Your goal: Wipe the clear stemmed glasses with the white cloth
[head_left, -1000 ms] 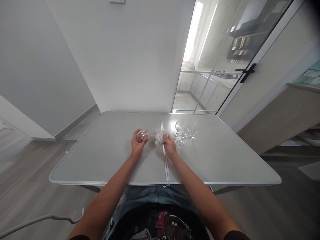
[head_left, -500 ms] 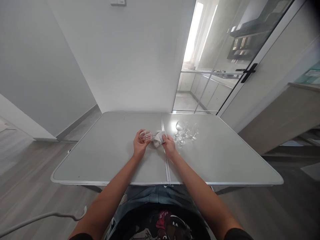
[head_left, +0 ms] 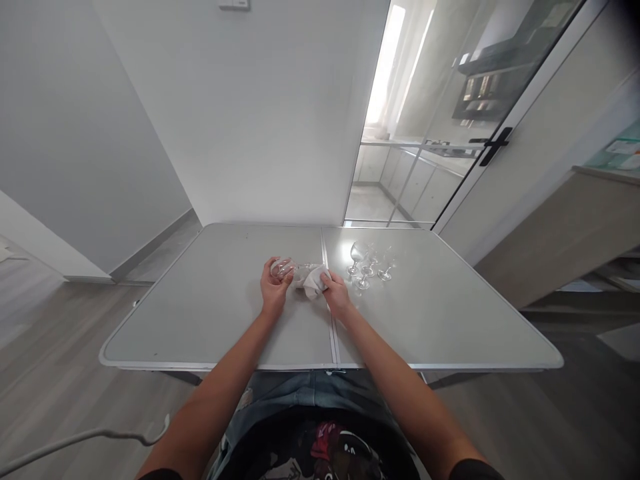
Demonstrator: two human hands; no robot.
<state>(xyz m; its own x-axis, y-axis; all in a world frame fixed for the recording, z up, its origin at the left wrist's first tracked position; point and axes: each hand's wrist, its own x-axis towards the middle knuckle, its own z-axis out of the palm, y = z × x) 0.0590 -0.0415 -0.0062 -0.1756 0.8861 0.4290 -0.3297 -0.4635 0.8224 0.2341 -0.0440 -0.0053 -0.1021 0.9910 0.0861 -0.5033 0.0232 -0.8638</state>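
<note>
A smooth, pale grey table (head_left: 200,313) with rounded corners and a metallic rim carries clear stemmed glasses (head_left: 358,251) clustered right of its seam. Left of them, over the table, the left hand (head_left: 273,291) curls its fingers around the rounded bowl of another transparent glass (head_left: 284,269), its long axis lying sideways, stem pointing right. The right hand (head_left: 339,295) pinches a soft, crumpled white cloth (head_left: 314,283) at the stem end.

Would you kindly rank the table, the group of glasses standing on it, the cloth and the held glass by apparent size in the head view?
Table
Group of glasses
Cloth and held glass: too alike to rank, both partly hidden
</note>
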